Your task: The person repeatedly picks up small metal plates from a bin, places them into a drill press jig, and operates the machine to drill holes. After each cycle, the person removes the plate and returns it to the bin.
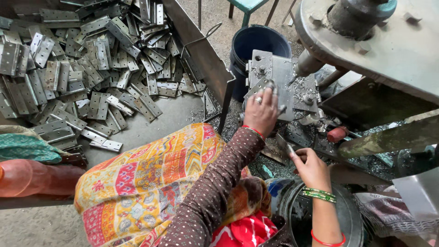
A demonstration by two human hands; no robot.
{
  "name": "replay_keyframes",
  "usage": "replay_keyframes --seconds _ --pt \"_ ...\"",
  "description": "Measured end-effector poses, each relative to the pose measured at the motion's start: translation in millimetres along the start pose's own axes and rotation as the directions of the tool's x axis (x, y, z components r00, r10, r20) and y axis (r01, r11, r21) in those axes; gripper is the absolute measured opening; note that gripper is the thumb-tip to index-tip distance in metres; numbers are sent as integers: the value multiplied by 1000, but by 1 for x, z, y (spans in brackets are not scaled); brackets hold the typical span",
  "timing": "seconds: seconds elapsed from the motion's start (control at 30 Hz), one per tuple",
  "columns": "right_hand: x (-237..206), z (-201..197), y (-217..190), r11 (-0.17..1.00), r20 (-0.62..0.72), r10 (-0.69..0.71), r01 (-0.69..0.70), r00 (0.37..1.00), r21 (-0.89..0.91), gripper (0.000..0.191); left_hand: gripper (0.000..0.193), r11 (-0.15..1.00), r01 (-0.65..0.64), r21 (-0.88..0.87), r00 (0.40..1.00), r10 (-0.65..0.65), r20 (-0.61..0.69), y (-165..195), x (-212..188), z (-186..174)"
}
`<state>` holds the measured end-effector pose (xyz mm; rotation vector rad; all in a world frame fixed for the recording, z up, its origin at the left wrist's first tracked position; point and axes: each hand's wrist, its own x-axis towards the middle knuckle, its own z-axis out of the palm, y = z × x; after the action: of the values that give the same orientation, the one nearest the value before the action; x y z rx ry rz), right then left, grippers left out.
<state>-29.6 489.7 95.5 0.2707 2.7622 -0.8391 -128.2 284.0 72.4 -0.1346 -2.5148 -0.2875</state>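
Down on the left, a big heap of flat grey metal hinges (87,64) fills a shallow metal tray (201,55), each hinge a small rectangular plate with punched holes, lying loose and overlapping at all angles. Beyond the tray's slanted wall stands a dark blue round bucket (259,43), and behind it a green stool (247,5) shows only its legs. Nothing here carries a label that can be made out. An orange plastic bottle (32,176) lies on its side at the left edge, just below a folded green cloth (23,146). The left hand (261,112) reaches forward from a brown dotted sleeve, wrist ringed with a red bangle, palm down, fingers curled over a grey hinge (263,84) and pressing it against the upright steel plate (279,77) of the machine; the grip is closed on the hinge's edge, with a ring showing on one finger. The right hand (311,167) sits lower and nearer, bare forearm with green and red bangles, thumb and fingers pinched shut around a thin metal piece (284,146) whose tip points up and left. Metal shavings (302,91) litter the machine bed around both hands, and a red-tipped handle (337,134) lies just right of them. A bright patterned cloth (146,183) covers the person's lap.
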Motion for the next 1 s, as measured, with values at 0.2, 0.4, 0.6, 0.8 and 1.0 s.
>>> replay_keyframes --seconds 0.2,0.4,0.6,0.8,1.0 --pt "5 2 1 1000 28 4 -5 1000 28 41 61 995 89 52 970 -98 224 -14 -3 -10" --pt "2 2 -4 1000 35 -7 7 999 0 44 52 998 -65 1 987 65 150 30 -23 10" --pt "10 12 20 991 31 -35 38 999 -126 49 45 1000 8 8 984 -10 179 26 2 40" --pt "12 95 85 932 109 22 19 994 -363 50 44 997 7 -79 980 9 197 24 0 32" --pt "30 88 96 966 194 -133 170 972 -194 57 43 1000 -19 -2 979 19 201 24 3 31"
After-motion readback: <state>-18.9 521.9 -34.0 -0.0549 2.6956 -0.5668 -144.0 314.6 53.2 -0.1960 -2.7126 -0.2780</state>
